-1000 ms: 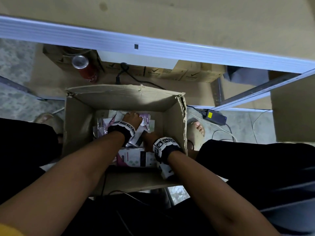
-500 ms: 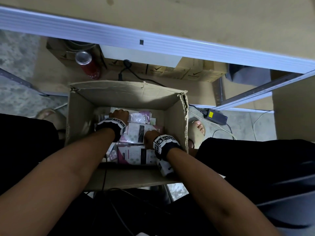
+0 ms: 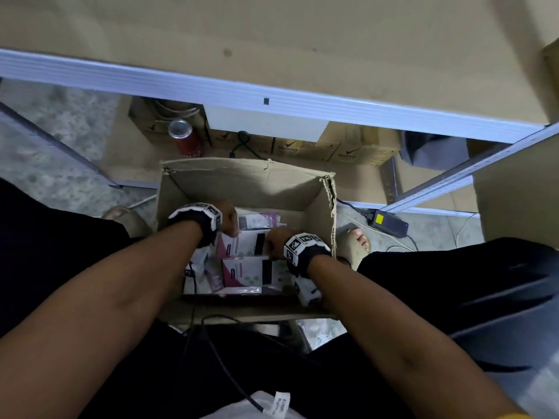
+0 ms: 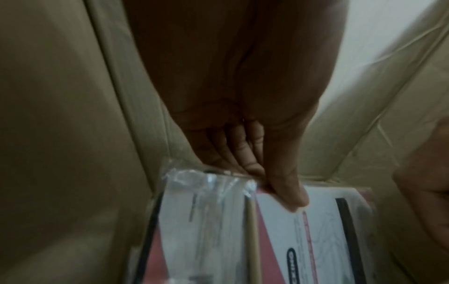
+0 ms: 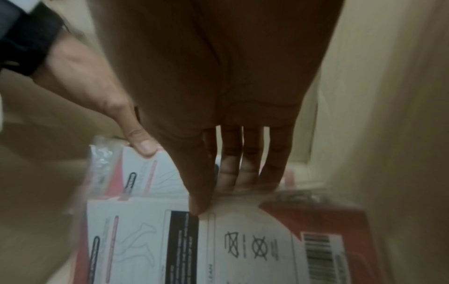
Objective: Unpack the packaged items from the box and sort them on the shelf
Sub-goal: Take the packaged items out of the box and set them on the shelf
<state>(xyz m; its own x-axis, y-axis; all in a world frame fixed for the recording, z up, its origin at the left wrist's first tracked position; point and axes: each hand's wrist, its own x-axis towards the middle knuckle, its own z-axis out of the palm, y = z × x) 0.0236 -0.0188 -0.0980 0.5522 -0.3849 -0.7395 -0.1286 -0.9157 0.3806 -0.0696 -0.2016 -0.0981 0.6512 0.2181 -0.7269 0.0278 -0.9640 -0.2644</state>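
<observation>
Down inside the open cardboard box [image 3: 242,182] on the floor, both hands work among white-and-pink packaged items. Nearest lies one flat pack [image 3: 246,272]; just beyond it a second pack [image 3: 242,244] is pinched at opposite edges, the left hand [image 3: 225,217] with thumb on top and fingers [image 4: 239,153] underneath, the right hand [image 3: 279,238] likewise gripping its near-right edge. Farther back rests another pack [image 3: 257,220]. Beyond the box stand a red can [image 3: 186,140] and the shelf rail [image 3: 272,98].
</observation>
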